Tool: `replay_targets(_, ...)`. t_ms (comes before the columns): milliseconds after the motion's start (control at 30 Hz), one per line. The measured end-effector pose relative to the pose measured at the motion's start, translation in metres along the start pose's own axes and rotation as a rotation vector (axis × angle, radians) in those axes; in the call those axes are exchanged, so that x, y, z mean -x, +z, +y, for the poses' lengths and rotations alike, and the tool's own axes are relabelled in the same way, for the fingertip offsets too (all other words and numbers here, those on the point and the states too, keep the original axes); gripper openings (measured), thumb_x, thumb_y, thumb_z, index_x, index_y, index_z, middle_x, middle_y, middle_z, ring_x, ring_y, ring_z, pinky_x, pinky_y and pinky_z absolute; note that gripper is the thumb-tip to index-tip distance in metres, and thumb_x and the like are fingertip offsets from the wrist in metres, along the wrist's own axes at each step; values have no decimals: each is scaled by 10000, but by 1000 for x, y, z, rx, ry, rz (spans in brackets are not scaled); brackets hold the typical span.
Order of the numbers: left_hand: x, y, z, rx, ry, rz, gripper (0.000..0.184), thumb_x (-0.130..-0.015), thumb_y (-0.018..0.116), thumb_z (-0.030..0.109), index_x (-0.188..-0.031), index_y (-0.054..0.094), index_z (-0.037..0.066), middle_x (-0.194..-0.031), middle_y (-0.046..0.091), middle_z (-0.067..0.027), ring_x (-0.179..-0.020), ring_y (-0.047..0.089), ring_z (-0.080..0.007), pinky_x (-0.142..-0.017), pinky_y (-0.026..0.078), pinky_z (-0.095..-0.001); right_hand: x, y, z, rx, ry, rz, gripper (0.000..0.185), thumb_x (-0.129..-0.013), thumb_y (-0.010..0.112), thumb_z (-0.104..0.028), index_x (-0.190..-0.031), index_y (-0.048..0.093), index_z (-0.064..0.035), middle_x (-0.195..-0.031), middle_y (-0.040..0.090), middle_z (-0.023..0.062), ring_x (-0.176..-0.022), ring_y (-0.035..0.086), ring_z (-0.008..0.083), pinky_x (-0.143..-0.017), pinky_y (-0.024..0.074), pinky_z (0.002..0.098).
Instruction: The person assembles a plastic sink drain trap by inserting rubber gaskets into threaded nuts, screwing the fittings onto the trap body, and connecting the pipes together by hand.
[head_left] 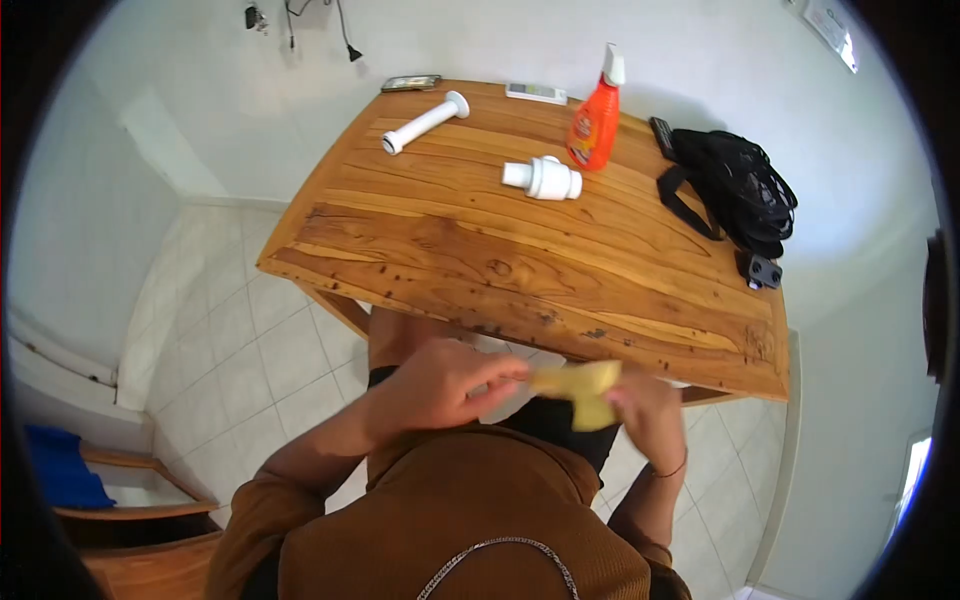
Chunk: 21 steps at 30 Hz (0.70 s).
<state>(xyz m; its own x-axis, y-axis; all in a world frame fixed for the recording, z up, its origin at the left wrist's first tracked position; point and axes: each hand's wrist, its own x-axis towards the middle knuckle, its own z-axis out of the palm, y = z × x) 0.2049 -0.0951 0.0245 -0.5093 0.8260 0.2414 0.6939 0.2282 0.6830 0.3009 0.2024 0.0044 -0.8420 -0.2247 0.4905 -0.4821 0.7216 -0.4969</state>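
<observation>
Rn R fingers (626, 400) pinch ylw cloth (592, 385), L (440, 385) touching.

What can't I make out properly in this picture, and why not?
All in the head view:
Yellow cloth: its edges and texture, lost to blur.
Orange spray bottle: the label's fine print, too small to read.
Black mesh bundle: whatever may lie within, hidden by its own folds.
Blue fabric: its left end, cut off by the dark lens border.

Blurred yellow cloth (594, 383), folds indistinct
</observation>
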Motion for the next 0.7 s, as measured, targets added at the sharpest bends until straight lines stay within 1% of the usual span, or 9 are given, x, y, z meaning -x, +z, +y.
replay_targets(67, -4, -32, -7, -218, 12, 251, 304, -956, 659, 114, -1252, 638, 50, -1035, 763, -99, -886, 733, -296, -758, 559, -385, -21, -15, 7, 266, 210, 169, 113, -882, 676, -36, -988, 692, 1, -874, 663, 166, -800, 639, 376, -715, 499, 436)
replay_targets(167, -47, -102, -61, -385, 29, 618, 398, -979, 603, 101, -1366, 550, 25, -1134, 742, -128, -1010, 711, -339, -880, 557, -384, -73, -32, 41, 399, 156, 429, 152, -861, 679, -46, -1004, 706, -3, -910, 663, 172, -840, 638, 372, -725, 495, 439)
replay_targets(200, -68, -133, -80, -436, 15, 695, 423, -988, 584, 107, -1397, 520, 16, -1166, 731, -142, -1052, 698, -356, -927, 549, -394, -89, -37, 55, 486, 143, 296, 174, -851, 697, -68, -1011, 712, -3, -931, 668, 172, -869, 639, 371, -747, 497, 442)
replay_targets(267, -106, -187, -149, -629, -275, 650, 451, -987, 608, 173, -1400, 514, 19, -1200, 714, -155, -1075, 686, -369, -960, 531, -441, -114, -35, 68, 573, 127, 155, 197, -842, 715, -91, -1019, 719, -4, -952, 673, 171, -898, 639, 370, -768, 499, 444)
replay_targets(333, -141, -217, -228, -778, -642, 563, 435, -963, 657, 247, -1339, 569, 49, -1175, 715, -162, -1071, 681, -385, -932, 529, -483, -130, -30, 70, 608, 173, -193, 277, -819, 759, -143, -1059, 712, -13, -984, 678, 174, -923, 636, 375, -818, 494, 456)
replay_targets(467, -146, -212, -304, -763, -778, 375, 397, -945, 689, 289, -1283, 624, 90, -1166, 708, -180, -1048, 685, -378, -890, 530, -497, -171, -26, 63, 559, 249, -281, 358, -788, 795, -183, -1091, 694, -21, -1003, 680, 168, -945, 631, 382, -872, 489, 463)
replay_targets(533, -142, -204, -300, -871, -684, 524, 334, -950, 694, 323, -1175, 663, 77, -1044, 730, -168, -966, 679, -407, -844, 533, -502, -185, -30, 76, 542, 249, -315, 426, -775, 818, -243, -1116, 679, -28, -1045, 673, 164, -996, 627, 379, -869, 492, 459)
replay_targets(667, -141, -203, -288, -535, -564, 741, 348, -948, 711, 325, -1166, 657, 59, -1021, 746, -136, -932, 710, -326, -810, 543, -446, -191, -26, 112, 538, 259, -348, 452, -797, 816, -313, -1121, 680, -28, -1080, 660, 157, -1056, 619, 373, -885, 499, 453)
replay_targets(700, -144, -200, -287, -158, -527, 790, 349, -961, 704, 319, -1172, 646, 46, -1023, 748, -119, -927, 710, -276, -799, 541, -411, -187, -19, 121, 451, 240, -306, 461, -811, 808, -337, -1128, 678, -28, -1087, 653, 154, -1073, 616, 370, -892, 502, 447)
